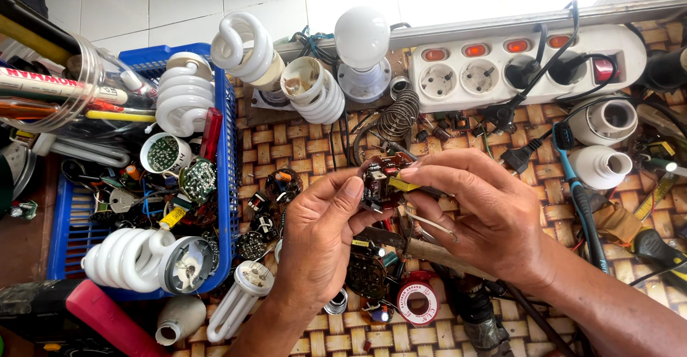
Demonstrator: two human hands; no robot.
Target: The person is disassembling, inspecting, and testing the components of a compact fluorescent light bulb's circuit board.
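Observation:
My left hand and my right hand meet over a woven mat, both pinching a small round circuit board with dark components and a yellow part. The left thumb and fingers grip its left edge. From the right, the fingers of my right hand hold the board, with a thin white wire running under the palm. Beneath the hands lie more round circuit boards and a wooden-handled tool.
A blue basket at left holds spiral lamp tubes and lamp parts. A white power strip with red switches sits at the back right, plugs in it. A solder reel, white lamp bases and a globe bulb lie around.

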